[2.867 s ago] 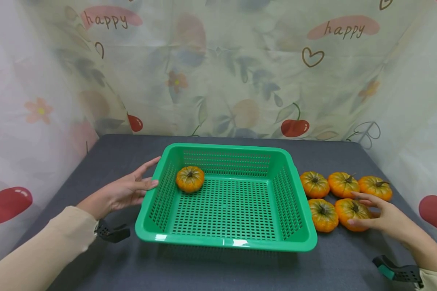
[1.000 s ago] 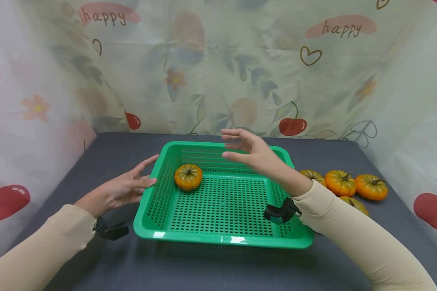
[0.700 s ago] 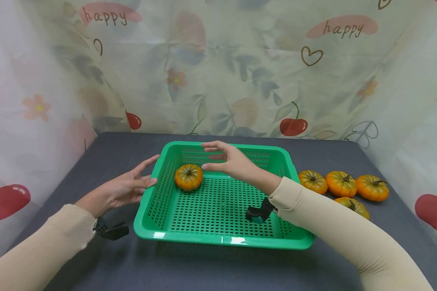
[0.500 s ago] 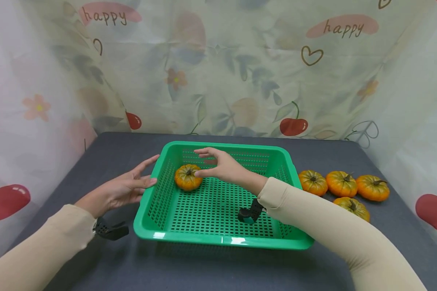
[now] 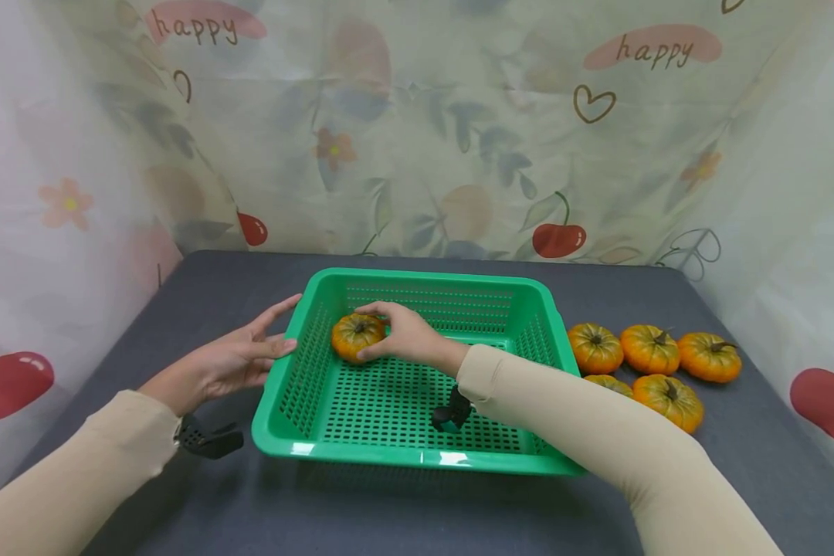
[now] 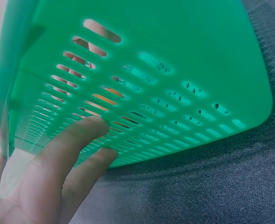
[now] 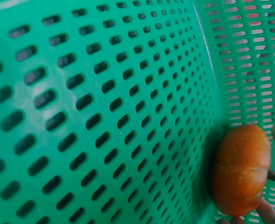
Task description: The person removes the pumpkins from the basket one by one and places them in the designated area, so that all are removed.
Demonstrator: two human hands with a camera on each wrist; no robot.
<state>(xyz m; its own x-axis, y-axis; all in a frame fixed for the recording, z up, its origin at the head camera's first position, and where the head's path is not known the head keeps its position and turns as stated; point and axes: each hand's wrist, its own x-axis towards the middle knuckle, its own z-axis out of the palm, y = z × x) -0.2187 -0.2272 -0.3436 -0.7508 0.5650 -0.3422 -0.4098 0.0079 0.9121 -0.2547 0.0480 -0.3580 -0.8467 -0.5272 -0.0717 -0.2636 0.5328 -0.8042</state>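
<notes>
My right hand [image 5: 410, 336] is down inside the green plastic basket [image 5: 424, 457], its thumb and fingers around the right side of a small orange pumpkin [image 5: 350, 336]. This pumpkin sits at the basket's left end. Seen in the right wrist view, the pumpkin [image 7: 242, 170] is near the perforated wall, with fingertips [image 7: 268, 212] at its edge. My left hand [image 5: 225, 363] touches the basket's left side from outside, thumb and index finger at the rim. Two fingers [image 6: 81, 133] lie nearly straight against the slotted outer wall in the left wrist view.
Several more pumpkins [image 5: 646, 350] stand in two rows on the dark grey tabletop [image 5: 424, 517], right of the basket. My right forearm [image 5: 577, 417] crosses the basket's right rim and partly covers one of them. A printed curtain [image 5: 417, 154] hangs behind and at both sides.
My right hand went from a pumpkin in the right-hand group across to the basket, then lowered, and its fingers came around the pumpkin inside. My left hand has stayed at the basket's side.
</notes>
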